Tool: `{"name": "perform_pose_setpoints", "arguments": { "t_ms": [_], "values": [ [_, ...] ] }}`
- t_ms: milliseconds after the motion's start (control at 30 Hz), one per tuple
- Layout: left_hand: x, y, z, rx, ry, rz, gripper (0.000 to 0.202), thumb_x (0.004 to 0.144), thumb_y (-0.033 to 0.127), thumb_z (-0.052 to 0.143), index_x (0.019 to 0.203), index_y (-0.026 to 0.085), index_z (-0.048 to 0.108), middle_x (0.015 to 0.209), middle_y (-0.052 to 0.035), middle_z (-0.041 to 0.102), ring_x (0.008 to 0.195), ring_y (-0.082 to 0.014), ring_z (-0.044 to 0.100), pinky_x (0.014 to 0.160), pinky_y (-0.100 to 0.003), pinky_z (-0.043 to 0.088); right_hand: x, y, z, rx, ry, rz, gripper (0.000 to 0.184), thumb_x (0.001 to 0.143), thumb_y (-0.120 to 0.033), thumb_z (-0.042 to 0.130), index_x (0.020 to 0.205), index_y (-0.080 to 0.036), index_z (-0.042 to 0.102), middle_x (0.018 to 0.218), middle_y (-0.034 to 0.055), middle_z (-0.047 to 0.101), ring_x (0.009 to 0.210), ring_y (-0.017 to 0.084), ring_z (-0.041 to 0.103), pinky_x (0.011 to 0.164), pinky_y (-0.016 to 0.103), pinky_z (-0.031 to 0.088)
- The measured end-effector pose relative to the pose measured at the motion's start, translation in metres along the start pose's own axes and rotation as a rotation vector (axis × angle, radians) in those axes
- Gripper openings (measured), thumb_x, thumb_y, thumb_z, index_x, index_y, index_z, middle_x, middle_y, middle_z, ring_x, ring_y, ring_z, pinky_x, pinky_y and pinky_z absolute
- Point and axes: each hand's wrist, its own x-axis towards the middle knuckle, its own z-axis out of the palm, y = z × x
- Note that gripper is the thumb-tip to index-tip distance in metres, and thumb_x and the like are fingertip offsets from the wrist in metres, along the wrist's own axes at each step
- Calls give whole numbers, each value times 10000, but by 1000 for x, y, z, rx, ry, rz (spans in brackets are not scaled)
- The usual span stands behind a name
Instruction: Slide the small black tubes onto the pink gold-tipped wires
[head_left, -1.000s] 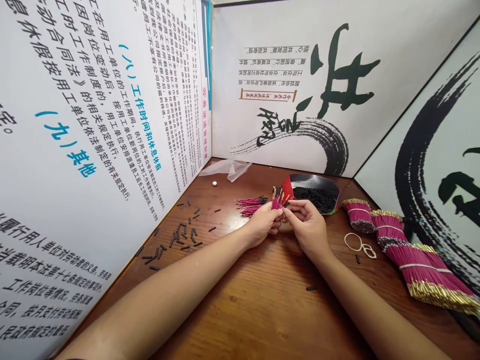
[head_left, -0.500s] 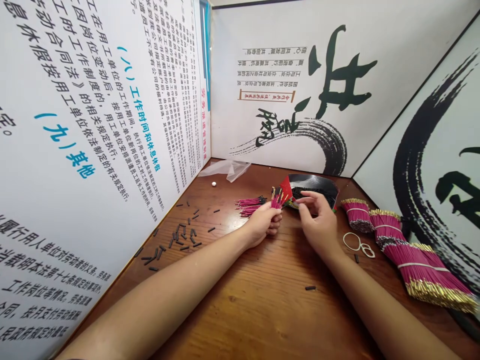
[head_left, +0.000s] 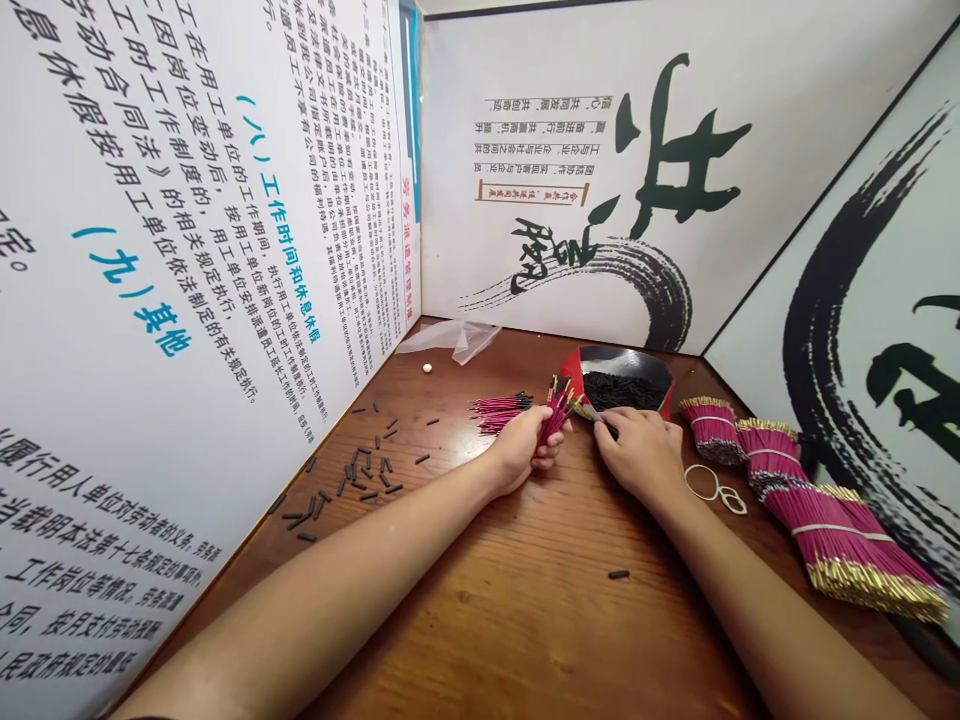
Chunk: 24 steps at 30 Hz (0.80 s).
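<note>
My left hand (head_left: 521,452) is closed round a small bunch of magenta wires (head_left: 556,410), their gold terminal ends pointing up, a few with black on them. Just to the right, my right hand (head_left: 643,448) is at the near edge of a red and black box (head_left: 571,374), fingers bent and drawn together. What its fingertips hold, if anything, is hidden. Short black tubes (head_left: 622,386) fill the box. Behind my left hand lies a pile of magenta wires (head_left: 499,411) with black ends.
Loose black tubes (head_left: 364,470) lie scattered at the left. Banded magenta wire bundles (head_left: 862,545) line the right side, near white rubber bands (head_left: 701,482). A single black tube (head_left: 619,575) lies in front. Clear plastic (head_left: 457,340) sits by the printed wall panels.
My right hand has come down from above the box to its near edge, uncovering more of the tubes. The wires in my left hand have fanned out and tilted right.
</note>
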Motion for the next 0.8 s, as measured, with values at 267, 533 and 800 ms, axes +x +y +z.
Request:
{"name": "perform_pose_setpoints", "arguments": {
  "t_ms": [267,533,800],
  "values": [
    [4,-6,-1,22,1,53,128,865,232,409,783,159,476,595,57,348,413,-37,228,410,-179,117,-1,-4,-2,-79,-15,-44,279,858,-273,478,887,-232,753,1040,84,745,988,296,538,846,485,309],
    [1,-5,1,49,6,57,82,861,234,460,800,187,430,577,80,309,414,-34,192,416,-166,107,-1,-11,-11,-168,-126,34,361,898,-285,415,1012,-205,748,1158,75,716,1084,279,527,896,448,279],
    [-2,-4,4,55,-4,99,123,855,215,498,875,221,377,588,93,319,416,-34,184,430,-169,89,-1,-7,-7,-137,-78,26,340,885,-264,448,1059,-203,734,1155,75,716,1075,266,538,904,441,277]
  ]
}}
